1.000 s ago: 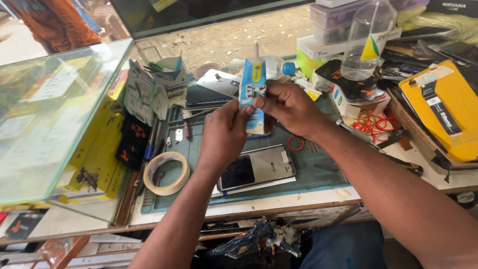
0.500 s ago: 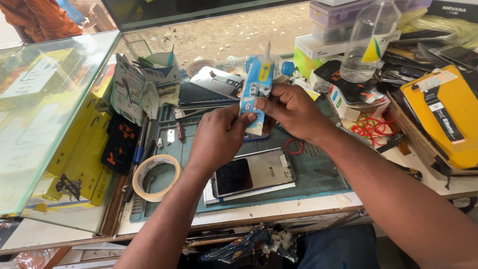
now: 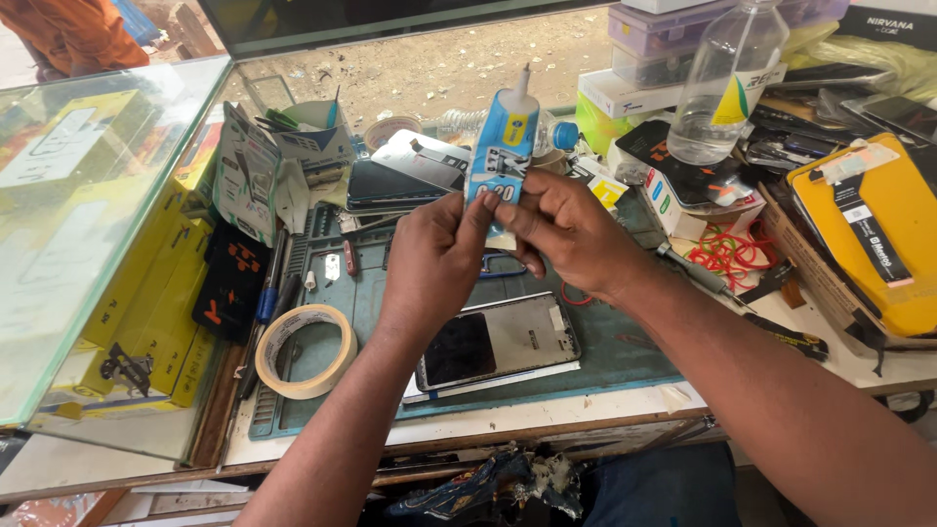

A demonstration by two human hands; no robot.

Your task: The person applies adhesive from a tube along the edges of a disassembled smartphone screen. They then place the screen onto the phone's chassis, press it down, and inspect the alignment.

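Both hands hold one blue glue tube (image 3: 500, 146) upright above the work mat (image 3: 625, 342), its thin white nozzle pointing up and away from the person. Left hand (image 3: 434, 259) pinches the lower edge of the tube between thumb and fingertips from the left side; right hand (image 3: 566, 229) closes on the same lower part from the right, thumb laid across the front of the tube, fingers curled behind it. Thumbs of the two hands are touching or very nearly so at the base of the tube; which of the two, I cannot tell. Directly below the grip, nearer the person, a phone with its screen opened (image 3: 498, 346) lies flat on the mat, well apart from the hands. Left of the grip and lower, a roll of tape (image 3: 305, 349) lies flat on the mat, with pens and small tools lined up beside it. Beyond the grip, just behind the tube, a dark phone (image 3: 390, 185) and a silver back panel (image 3: 425, 156) lie stacked, with a paper cup of tools (image 3: 312, 137) to their left. Right of the grip and further off, a clear plastic bottle (image 3: 722, 78) stands upright on a dark box; red rubber bands (image 3: 727, 256) lie below it, and a yellow case (image 3: 874, 229) rests at the far right. A glass counter top (image 3: 78, 215) extends to the far left.
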